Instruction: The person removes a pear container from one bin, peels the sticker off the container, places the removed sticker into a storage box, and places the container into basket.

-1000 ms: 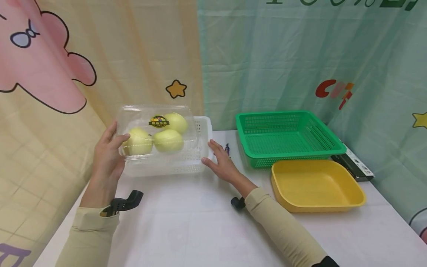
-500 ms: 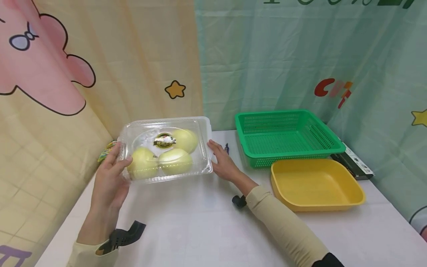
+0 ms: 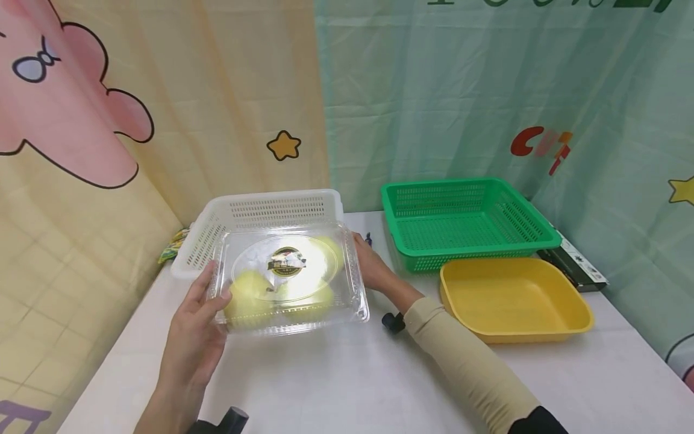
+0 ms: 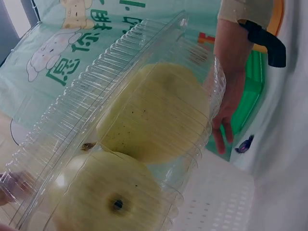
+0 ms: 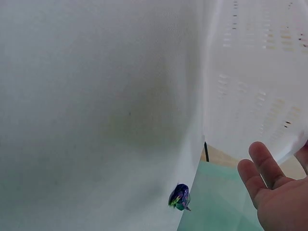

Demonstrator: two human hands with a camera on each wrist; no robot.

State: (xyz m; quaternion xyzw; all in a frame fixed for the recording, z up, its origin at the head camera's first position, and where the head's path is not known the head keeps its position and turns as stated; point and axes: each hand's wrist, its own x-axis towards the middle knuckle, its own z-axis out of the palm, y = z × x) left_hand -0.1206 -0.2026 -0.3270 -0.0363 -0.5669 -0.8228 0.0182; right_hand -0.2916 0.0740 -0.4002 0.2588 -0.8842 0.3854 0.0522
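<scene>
My left hand [image 3: 192, 337] grips the left side of a clear plastic clamshell box [image 3: 355, 295], thumb over its edge. Inside lie pale yellow pears [image 3: 249, 301]; the left wrist view shows a speckled pear [image 4: 159, 115] beside another with its dark, hollow end outward. A round label [image 3: 286, 261] marks the lid. The box is held in front of the white perforated basket [image 3: 276, 208], hiding its near part. My right hand [image 3: 371, 265] is at the box's right side, its fingertips partly hidden. In the right wrist view its fingers [image 5: 264, 163] are loosely extended near the basket.
On the right are a green perforated basket [image 3: 472, 248], a yellow tub [image 3: 515, 301] and a black-and-white box [image 3: 580, 271]. A small shiny purple wrapped piece [image 5: 179, 197] lies right of the white basket. At far left is a colourful packet [image 3: 172, 246]. Curtains stand behind.
My left hand has brought the box of pears from over the white basket down toward me and slightly right, uncovering the basket's far part. My right hand has shifted slightly right and nearer.
</scene>
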